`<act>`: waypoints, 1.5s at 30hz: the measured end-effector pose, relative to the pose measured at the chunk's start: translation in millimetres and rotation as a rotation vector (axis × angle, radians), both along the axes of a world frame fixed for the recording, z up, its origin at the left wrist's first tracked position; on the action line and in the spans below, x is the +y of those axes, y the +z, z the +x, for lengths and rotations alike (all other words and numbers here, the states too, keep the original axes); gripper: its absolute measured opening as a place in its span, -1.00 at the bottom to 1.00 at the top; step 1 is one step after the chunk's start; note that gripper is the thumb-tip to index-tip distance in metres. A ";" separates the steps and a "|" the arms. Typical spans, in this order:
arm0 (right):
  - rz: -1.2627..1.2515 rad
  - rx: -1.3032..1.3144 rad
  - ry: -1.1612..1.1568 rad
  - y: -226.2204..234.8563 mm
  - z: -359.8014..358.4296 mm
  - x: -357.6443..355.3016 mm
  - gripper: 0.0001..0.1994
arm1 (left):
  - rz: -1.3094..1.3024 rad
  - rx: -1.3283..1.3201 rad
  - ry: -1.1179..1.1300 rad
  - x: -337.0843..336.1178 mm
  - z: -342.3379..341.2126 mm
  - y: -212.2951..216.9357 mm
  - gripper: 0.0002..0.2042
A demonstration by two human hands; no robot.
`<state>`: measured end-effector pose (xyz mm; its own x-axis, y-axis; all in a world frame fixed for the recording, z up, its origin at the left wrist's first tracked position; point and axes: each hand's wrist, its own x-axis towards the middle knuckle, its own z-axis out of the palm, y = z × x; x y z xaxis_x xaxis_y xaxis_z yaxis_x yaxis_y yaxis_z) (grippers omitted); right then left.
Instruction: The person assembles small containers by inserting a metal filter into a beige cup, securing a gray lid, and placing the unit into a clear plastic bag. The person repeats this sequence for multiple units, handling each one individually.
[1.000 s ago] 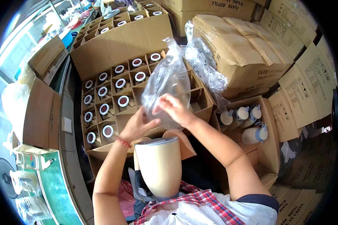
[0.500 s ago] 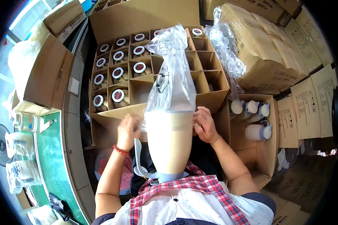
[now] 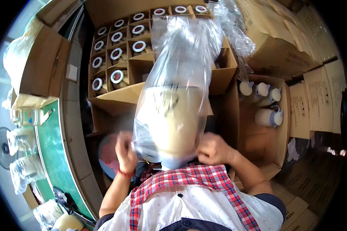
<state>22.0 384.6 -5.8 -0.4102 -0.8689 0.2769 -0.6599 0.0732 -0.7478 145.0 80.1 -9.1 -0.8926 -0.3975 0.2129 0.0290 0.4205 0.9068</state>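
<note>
Grasping bag (image 3: 187, 50) low w/ L hand (image 3: 126, 153) & R hand (image 3: 216, 149) at opp. sides, prob. to keep it spread wide round flask (image 3: 177, 125).

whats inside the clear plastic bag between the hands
A cream-coloured vessel is inside the clear plastic bag, its wide end toward the partitioned carton. The vessel's underside and interior are hidden, and the bag's creases and glare blur details.
</note>
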 end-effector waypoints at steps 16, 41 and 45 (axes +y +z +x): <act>0.379 -0.020 -1.621 -257.2 -202.7 470.2 -0.38 | -1.326 -0.376 -0.775 11.7 -49.0 35.3 -0.77; 0.589 -0.216 -1.557 -201.8 -283.0 381.6 -0.36 | -0.029 0.240 1.910 -337.6 387.0 167.0 -0.40; 0.483 -0.236 -1.593 -164.8 -258.5 353.4 -0.36 | 0.013 0.438 1.864 -367.2 378.0 178.6 -0.42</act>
<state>-236.5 738.0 -170.6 -0.8941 0.4431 -0.0646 0.4083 0.7475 -0.5240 523.0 -287.1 169.5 0.7123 -0.6513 0.2615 -0.1914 0.1782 0.9652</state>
